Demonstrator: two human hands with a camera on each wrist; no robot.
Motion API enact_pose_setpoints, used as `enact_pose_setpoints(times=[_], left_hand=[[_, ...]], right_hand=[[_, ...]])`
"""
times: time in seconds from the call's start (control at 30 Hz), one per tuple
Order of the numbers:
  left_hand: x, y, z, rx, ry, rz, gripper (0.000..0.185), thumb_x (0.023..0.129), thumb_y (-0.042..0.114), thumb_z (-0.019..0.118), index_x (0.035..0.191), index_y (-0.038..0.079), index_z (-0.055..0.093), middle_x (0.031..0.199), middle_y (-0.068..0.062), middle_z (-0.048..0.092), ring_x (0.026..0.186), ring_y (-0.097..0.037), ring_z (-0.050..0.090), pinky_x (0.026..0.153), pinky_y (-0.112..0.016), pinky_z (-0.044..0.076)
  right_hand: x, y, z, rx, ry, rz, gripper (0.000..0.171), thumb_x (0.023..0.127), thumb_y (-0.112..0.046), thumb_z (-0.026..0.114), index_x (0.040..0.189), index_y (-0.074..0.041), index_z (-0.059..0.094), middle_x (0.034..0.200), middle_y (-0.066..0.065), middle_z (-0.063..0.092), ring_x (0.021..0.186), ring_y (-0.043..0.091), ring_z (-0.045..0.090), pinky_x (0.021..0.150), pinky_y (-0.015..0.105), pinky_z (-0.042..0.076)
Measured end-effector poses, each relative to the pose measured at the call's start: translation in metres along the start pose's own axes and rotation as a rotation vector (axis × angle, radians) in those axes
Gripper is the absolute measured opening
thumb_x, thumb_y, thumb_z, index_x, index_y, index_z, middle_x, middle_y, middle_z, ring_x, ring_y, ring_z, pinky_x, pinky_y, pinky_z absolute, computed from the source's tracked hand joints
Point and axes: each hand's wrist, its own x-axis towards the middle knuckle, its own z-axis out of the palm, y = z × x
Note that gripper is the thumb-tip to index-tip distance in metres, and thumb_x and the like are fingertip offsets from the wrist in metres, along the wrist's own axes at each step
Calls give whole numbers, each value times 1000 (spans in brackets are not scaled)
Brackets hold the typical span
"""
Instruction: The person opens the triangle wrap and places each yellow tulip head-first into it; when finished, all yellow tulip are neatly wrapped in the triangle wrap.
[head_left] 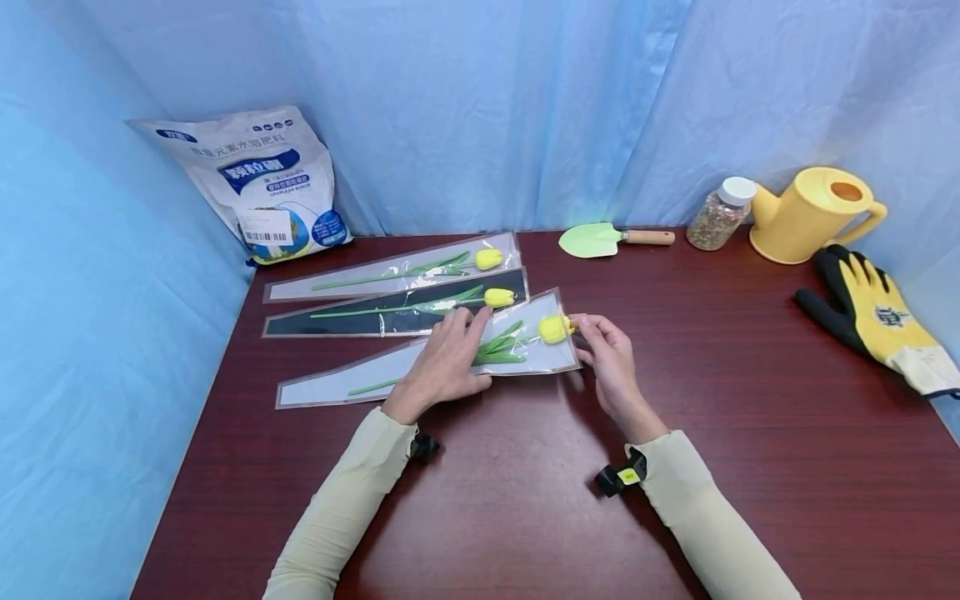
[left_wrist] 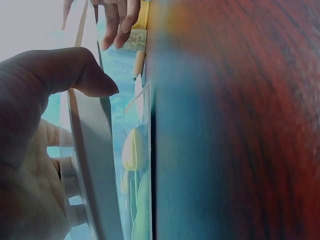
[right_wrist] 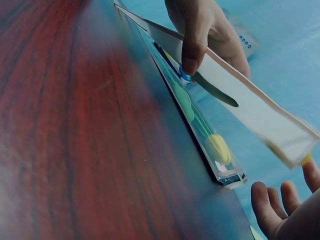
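- Head view: a dark red table (head_left: 750, 400) with three clear sleeves, each holding a yellow tulip. The near sleeve (head_left: 420, 367) is the one being handled; the other two sleeves (head_left: 390, 292) lie just behind it, side by side.
- Left hand (head_left: 442, 362) lies over the middle of the near sleeve, fingers wrapped on it across the green stem and leaves.
- Right hand (head_left: 611, 362) is at the wide end of that sleeve, fingertips pinching the yellow tulip (head_left: 555, 328) where it pokes out of the opening.
- Writing: the white bag (head_left: 262, 183) leaning on the blue curtain back left has blue Chinese print and a barcode sticker; the lettering's too small for me to read properly. The glove (head_left: 873, 321) at far right has a small dark logo on the yellow back, also unreadable.
- Also back there: a green trowel (head_left: 600, 240) with a wooden handle, a jar (head_left: 720, 214) of mixed granules with a white cap, and a yellow can (head_left: 813, 212) just beside it.
- Left wrist view shows what the head view doesn't: the near sleeve is lifted off the table, edge-on, thumb on one face and fingers on the other.
- Right wrist view: same deal from the other end. The sleeve's wide end hangs clear of the table, and the next sleeve lies flat under it.
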Motion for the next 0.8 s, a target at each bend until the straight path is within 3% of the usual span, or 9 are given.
enact_pose_setpoints(times=[0.33,0.8], left_hand=[[0,0,0,-2,-6,2,98,76,33,82,154,7,29,115,-13,50,101,-27,46,83,-38,41],[1,-3,-1,-7,-14,-29,97,76,32,82,155,8,29,112,-11,48,99,-24,44,84,-37,39]], right_hand=[[-3,2,5,-35,-72,47,26,104,-23,50,87,-25,70,101,-13,64,90,1,62,76,18,55],[-6,5,4,-110,-184,34,31,104,-24,50,89,-34,75,103,-20,68,92,-1,62,81,16,50]])
